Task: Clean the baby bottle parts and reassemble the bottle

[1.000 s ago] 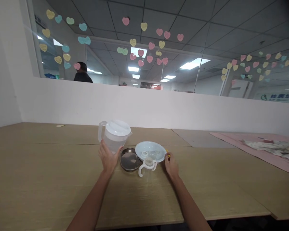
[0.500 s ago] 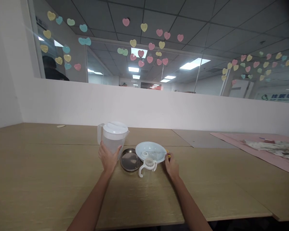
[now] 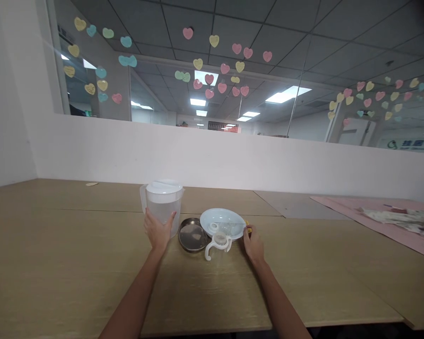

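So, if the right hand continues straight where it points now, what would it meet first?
Most likely the pale blue bowl: its rim lies just ahead-left of the right hand, though this view leaves the depth unclear.

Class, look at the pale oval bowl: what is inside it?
Inside the bowl sit a small white ring and a clear piece. The white hooked holder hides part of its near side.
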Available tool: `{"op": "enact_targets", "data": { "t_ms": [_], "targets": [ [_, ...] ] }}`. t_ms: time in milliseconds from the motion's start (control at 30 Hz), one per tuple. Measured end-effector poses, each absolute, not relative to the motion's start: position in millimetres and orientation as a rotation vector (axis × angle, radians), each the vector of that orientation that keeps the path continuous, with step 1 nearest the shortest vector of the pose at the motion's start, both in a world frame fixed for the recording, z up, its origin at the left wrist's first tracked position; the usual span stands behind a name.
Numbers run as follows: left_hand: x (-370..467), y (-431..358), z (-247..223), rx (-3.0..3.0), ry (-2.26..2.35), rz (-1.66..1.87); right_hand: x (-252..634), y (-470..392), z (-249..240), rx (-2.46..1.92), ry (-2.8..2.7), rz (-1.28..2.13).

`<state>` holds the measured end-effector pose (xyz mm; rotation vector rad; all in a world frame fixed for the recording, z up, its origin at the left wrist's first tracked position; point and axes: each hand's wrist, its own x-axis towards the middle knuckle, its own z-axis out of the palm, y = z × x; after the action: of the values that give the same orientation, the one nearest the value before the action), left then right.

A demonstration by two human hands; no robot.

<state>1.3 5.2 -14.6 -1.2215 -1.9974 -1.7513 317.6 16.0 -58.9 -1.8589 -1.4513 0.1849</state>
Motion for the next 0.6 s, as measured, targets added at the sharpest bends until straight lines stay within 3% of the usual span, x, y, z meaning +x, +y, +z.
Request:
{"op": "enact_targets", "data": {
  "t_ms": [167,433,600],
  "targets": [
    [6.2,1.0,-14.4,-1.206,-1.908,-1.682,317.3,15.8,-59.9,-1.831,-1.45,0.172],
    [48.0,-18.4,-11.1,-1.805,-0.738,-1.478,323.3,14.8,-54.8,-1.931,-1.422,-0.081],
    [94.0,-11.7,10.4,-2.464,-1.086,-1.433,321.5,15.5,-56.8,-2.129,-1.557,-0.008]
  ]
}}
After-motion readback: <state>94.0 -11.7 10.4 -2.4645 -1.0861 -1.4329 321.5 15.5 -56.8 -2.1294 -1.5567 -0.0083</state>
